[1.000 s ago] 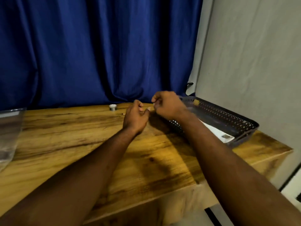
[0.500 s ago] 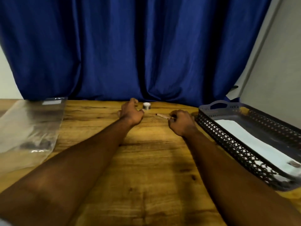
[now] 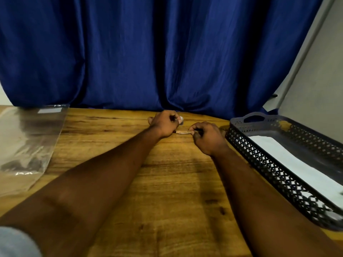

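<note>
Half the view was a blue curtain (image 3: pixel 167 52), hanging in folds down to the far edge of the wooden counter (image 3: pixel 176 191). Two bare forearms reached from the near edge across the counter toward its far middle, converging, neither one propped on anything else.

To the right lay a long black perforated tray (image 3: pixel 259 160) with a white sheet (image 3: pixel 297 164) flat on its floor, near the right forearm but apart from it. On the far left a clear plastic bag (image 3: pixel 27 141) lay flat, well apart from both arms.

The left hand (image 3: pixel 164 125) rested knuckles up on the counter with its fingers clenched under. The right hand (image 3: pixel 206 138) sat just beside it, knuckles up too, and its fingers (image 3: pixel 197 129) grasped the right end of a short tan strip (image 3: pixel 182 132). The strip lay level between the two hands at the far middle of the counter. Its left end ran in under the left fingers, and whether they gripped it could not be told.

A small pale cap (image 3: pixel 181 119) stood just behind the left hand, partly hidden by its knuckles.
</note>
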Demonstrator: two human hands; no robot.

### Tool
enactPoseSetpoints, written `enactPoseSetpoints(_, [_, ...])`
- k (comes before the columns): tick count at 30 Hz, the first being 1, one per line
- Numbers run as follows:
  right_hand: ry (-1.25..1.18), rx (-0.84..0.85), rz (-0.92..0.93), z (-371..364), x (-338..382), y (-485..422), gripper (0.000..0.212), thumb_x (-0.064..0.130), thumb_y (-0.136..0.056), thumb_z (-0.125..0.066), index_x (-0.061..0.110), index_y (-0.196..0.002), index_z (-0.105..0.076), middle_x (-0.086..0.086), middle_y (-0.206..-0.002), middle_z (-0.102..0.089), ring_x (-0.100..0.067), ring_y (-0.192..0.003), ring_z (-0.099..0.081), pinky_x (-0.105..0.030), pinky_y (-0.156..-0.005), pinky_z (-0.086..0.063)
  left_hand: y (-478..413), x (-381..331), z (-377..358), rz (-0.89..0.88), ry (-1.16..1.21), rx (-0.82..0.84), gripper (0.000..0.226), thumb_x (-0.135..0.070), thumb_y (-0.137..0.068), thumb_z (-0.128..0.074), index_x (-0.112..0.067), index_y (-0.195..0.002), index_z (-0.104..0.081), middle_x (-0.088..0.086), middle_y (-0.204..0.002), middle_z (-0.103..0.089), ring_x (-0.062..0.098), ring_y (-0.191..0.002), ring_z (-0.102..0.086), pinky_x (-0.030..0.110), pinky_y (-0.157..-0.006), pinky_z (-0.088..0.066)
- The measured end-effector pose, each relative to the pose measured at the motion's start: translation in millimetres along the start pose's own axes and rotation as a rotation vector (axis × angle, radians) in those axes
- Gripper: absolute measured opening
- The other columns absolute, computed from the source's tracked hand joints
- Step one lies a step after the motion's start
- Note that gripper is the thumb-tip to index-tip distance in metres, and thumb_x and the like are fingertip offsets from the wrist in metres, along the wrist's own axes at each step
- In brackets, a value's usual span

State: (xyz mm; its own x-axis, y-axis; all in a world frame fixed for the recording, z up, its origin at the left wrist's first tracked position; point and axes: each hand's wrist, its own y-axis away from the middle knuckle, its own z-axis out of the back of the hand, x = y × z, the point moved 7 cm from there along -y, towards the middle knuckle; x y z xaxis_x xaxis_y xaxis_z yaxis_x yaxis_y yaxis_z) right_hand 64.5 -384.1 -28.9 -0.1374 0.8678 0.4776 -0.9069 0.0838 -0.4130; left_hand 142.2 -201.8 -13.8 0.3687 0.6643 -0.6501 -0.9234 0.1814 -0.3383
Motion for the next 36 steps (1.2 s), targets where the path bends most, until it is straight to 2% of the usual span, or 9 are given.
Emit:
enactPoseSetpoints(2, [-0.001,-0.006,0.004,-0.2,-0.1,-0.6,0.019,0.042,-0.085,-0.054,0.059,-0.09,-0.061,0.017,-0.107,-0.066,-0.019,-0.114,-0.06,-0.061,-0.107,-0.044,2.0,-8.4,-5.0,-0.033,0.012,0.018,0.017,-0.051,-0.094,-0.067,-0.036,-0.09,-0.072,-0.021,-0.101,-0.072,0.012,-0.11,-0.06,0.041,-0.09,-0.019])
enactPoseSetpoints(6, [0.014,-0.009,0.0,-1.4,-0.8,-2.0,0.022,0.043,-0.087,-0.057,0.051,-0.104,-0.067,0.012,-0.113,-0.068,-0.021,-0.117,-0.06,-0.06,-0.107,-0.044,5.7,-17.7,-9.1,-0.097,-0.022,0.019,0.023,-0.059,-0.093,-0.064,-0.037,-0.094,-0.073,-0.021,-0.103,-0.073,0.01,-0.111,-0.06,0.044,-0.094,-0.023])
enactPoseSetpoints(11, [0.0,-0.011,-0.01,-1.1,-0.2,-2.2,0.024,0.044,-0.084,-0.054,0.054,-0.102,-0.067,0.011,-0.113,-0.069,-0.023,-0.115,-0.061,-0.058,-0.104,-0.046,8.4,-18.6,-6.6,-0.121,-0.021,0.006,0.022,-0.06,-0.091,-0.063,-0.04,-0.095,-0.071,-0.023,-0.104,-0.072,0.009,-0.112,-0.06,0.046,-0.095,-0.027])
enactPoseSetpoints(17, [-0.043,-0.014,0.005,-1.3,-2.6,-2.0,0.04,0.053,-0.079,-0.052,0.053,-0.119,-0.06,0.016,-0.12,-0.072,-0.016,-0.119,-0.065,-0.06,-0.106,-0.047,21.5,-26.1,1.0,-0.14,0.027,-0.018,0.027,-0.053,-0.091,-0.067,-0.039,-0.114,-0.06,-0.015,-0.123,-0.063,0.011,-0.117,-0.056,0.043,-0.094,-0.028])
enactPoseSetpoints(19, [-0.059,-0.058,0.014,4.7,1.7,0.6,0.04,0.054,-0.078,-0.054,0.048,-0.116,-0.065,0.018,-0.116,-0.072,-0.011,-0.115,-0.066,-0.058,-0.104,-0.049,27.3,-24.0,5.4,-0.117,0.024,-0.025,0.031,-0.053,-0.093,-0.065,-0.039,-0.119,-0.055,-0.012,-0.128,-0.059,0.013,-0.121,-0.054,0.044,-0.097,-0.029])
enactPoseSetpoints(24, [-0.027,-0.205,0.078,38.1,21.8,22.9,0.022,0.041,-0.086,-0.061,0.032,-0.102,-0.073,0.01,-0.108,-0.071,-0.016,-0.107,-0.062,-0.048,-0.099,-0.051,45.3,-11.6,26.0,-0.053,0.021,-0.036,0.03,-0.049,-0.096,-0.063,-0.037,-0.121,-0.053,-0.01,-0.13,-0.055,0.016,-0.125,-0.05,0.045,-0.104,-0.031])
enactPoseSetpoints(28, [-0.033,-0.144,0.074,35.4,34.7,35.9,0.013,0.038,-0.089,-0.061,0.032,-0.096,-0.071,0.012,-0.1,-0.07,-0.012,-0.098,-0.064,-0.042,-0.09,-0.058,62.2,3.0,49.3,0.007,-0.019,-0.028,0.03,-0.052,-0.095,-0.063,-0.034,-0.118,-0.055,-0.006,-0.131,-0.055,0.019,-0.126,-0.049,0.045,-0.106,-0.035])
enactPoseSetpoints(32, [-0.034,-0.044,0.183,22.6,82.5,54.2,0.008,0.03,-0.089,-0.065,0.031,-0.092,-0.072,0.011,-0.102,-0.071,-0.015,-0.102,-0.063,-0.042,-0.092,-0.056,89.8,15.9,79.8,0.048,-0.085,-0.024,0.039,-0.054,-0.095,-0.062,-0.029,-0.124,-0.056,-0.002,-0.139,-0.052,0.022,-0.131,-0.047,0.051,-0.112,-0.038])
enactPoseSetpoints(36, [-0.047,-0.007,0.219,12.1,131.2,69.0,0.009,0.022,-0.091,-0.067,0.03,-0.09,-0.071,0.016,-0.095,-0.067,-0.008,-0.1,-0.059,-0.035,-0.088,-0.053,109.8,36.3,121.9,-0.001,-0.337,-0.056,0.057,-0.057,-0.095,-0.056,-0.023,-0.14,-0.047,0.007,-0.149,-0.049,0.029,-0.138,-0.041,0.052,-0.114,-0.035])
